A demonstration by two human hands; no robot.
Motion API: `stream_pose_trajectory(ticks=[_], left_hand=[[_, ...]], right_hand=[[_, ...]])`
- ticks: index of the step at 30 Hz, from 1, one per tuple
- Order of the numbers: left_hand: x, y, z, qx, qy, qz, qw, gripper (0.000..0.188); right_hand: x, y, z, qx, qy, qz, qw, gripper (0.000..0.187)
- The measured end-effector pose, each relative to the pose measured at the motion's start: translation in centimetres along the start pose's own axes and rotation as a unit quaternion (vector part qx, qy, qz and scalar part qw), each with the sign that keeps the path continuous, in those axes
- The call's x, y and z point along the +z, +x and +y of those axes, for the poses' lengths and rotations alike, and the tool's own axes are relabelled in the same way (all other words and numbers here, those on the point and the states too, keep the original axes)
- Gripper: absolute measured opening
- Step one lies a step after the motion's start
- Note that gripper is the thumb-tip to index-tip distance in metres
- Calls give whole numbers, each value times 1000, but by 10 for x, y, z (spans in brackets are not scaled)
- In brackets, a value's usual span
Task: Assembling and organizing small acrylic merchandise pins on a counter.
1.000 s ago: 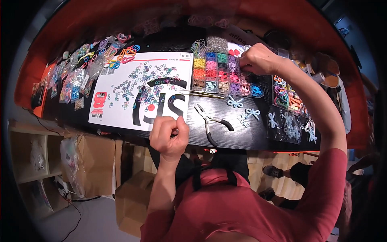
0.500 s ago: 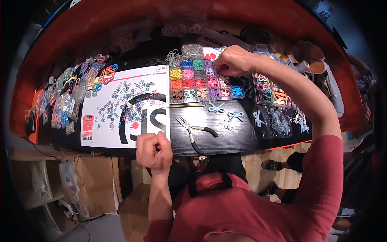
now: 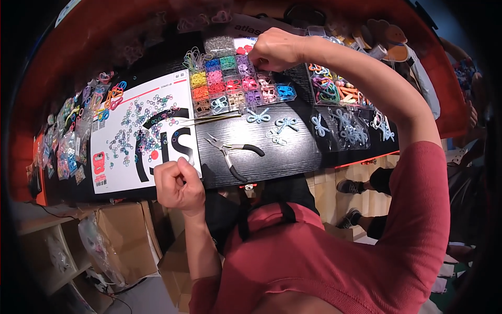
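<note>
Plastic compartment box (image 3: 222, 111) | long axis left-to-right | right hand (image 3: 274, 49) over far-right corner

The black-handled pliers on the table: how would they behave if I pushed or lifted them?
The pliers look partly metallic, so they're probably stiff and heavy for their size. Lying flat with black handles splayed, they'd likely slide across the table rather than roll. Since the handles meet at a joint, they may swing together when gripped.

Boxed clips (image 3: 215, 76) are multicoloured, bows (image 3: 258, 116) pale blue.
</note>
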State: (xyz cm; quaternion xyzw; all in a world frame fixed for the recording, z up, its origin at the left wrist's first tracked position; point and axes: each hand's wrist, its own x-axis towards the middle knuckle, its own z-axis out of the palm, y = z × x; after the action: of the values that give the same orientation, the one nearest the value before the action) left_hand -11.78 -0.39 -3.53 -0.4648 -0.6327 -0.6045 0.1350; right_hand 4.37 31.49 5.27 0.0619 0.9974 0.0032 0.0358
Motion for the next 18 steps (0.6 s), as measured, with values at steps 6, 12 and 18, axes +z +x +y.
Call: stream_pose_trajectory(ticks=[6, 12, 18], left_hand=[[-1, -1, -1, -6, 20, -7, 1000, 23], [0, 0, 4, -26, 8, -9, 1000, 24], [2, 2, 1, -12, 4, 6, 1000, 20]], right_hand=[[6, -15, 2, 49, 81, 42, 995, 15], [4, -29, 3, 124, 199, 63, 970, 23], [5, -46, -22, 200, 439, 130, 866, 22]])
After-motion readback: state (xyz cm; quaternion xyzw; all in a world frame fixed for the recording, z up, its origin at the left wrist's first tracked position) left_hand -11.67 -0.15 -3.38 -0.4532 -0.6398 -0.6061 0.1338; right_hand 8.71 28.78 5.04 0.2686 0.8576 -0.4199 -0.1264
